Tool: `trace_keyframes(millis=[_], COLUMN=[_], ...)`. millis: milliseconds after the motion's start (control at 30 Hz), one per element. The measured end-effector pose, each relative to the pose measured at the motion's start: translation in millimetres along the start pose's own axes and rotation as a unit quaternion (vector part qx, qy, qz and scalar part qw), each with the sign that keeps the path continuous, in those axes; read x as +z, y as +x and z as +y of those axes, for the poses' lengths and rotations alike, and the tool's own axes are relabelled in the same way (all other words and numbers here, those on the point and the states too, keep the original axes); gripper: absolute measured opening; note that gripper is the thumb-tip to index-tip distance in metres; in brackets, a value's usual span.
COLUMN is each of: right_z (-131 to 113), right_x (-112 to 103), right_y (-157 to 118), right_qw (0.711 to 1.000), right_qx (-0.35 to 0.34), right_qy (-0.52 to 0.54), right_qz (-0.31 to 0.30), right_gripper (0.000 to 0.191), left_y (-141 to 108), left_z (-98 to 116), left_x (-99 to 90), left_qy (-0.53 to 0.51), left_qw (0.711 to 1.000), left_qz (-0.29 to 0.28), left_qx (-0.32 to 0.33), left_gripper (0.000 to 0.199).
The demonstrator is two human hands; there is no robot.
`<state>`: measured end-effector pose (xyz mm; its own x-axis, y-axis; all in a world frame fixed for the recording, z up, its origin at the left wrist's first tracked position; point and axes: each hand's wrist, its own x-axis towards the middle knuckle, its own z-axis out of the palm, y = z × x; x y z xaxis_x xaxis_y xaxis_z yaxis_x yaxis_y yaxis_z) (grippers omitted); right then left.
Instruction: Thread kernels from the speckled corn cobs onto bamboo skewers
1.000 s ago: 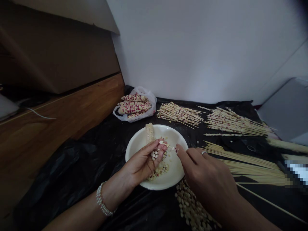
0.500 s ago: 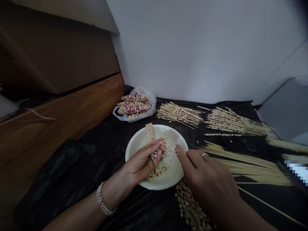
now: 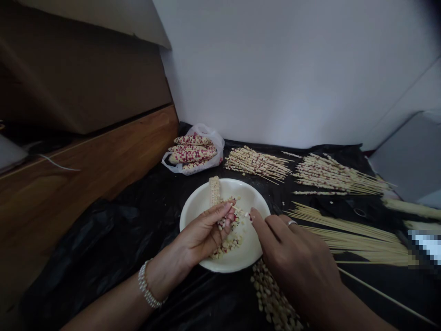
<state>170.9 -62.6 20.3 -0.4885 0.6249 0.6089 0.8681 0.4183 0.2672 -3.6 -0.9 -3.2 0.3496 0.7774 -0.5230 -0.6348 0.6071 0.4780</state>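
Head view: both hands meet over the right half of a round, cream-coloured bowl [image 3: 254, 195] on a black plastic sheet [image 3: 106, 248].
Stick: a thin, pale wooden skewer [image 3: 237, 208] lies between the fingertips, its bare tip pointing far left.
Long axis: it slants from far left to near right, and appears to carry on past the right hand, which hides its middle.
Right hand [image 3: 291, 243]: pinched on the skewer, just beside a few threaded white and red kernels [image 3: 246, 214].
Left hand [image 3: 206, 228]: curled around loose white corn kernels [image 3: 222, 224], thumb and fingertips together at the skewer's tip; whether they pinch a kernel, I cannot tell.
Nearer hand: the left is at the tip, the right further down the shaft.
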Motion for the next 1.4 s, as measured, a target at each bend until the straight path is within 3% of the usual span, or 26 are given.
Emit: trace_keyframes(millis=[467,700,933,1133,1400], right_z=[-5.0,-6.1,-5.2,-5.4,-9.7], right_x=[5.2,8.9,11.9,10.0,12.5], right_y=[-1.4,-1.6,-2.8,-2.5,-1.7], right_qw=[1.000,1.000,1.000,1.000,1.000], right_qx=[-0.009,-0.005,-0.005,-0.002,-0.010], right_qy=[0.001,0.015,0.016,0.014,0.015], right_qz=[0.013,0.011,0.004,0.009,0.016], right_gripper=[0.037,0.036,0.038,0.035,0.037], left_y=[-2.5,-3.2,-4.2,-3.3,-6.7], left_z=[0.8,0.7,-4.5,-4.4,-8.1], left_x=[0.0,2.2,2.3,1.4,3.2], left_qy=[0.027,0.028,0.057,0.038,0.085], left_qw=[0.999,0.999,0.998,0.999,0.996], left_qz=[-0.025,-0.003,0.005,0.000,-0.014], left_qx=[-0.012,-0.036,0.034,0.006,0.025], left_gripper=[0.009,0.006,0.016,0.007,0.011])
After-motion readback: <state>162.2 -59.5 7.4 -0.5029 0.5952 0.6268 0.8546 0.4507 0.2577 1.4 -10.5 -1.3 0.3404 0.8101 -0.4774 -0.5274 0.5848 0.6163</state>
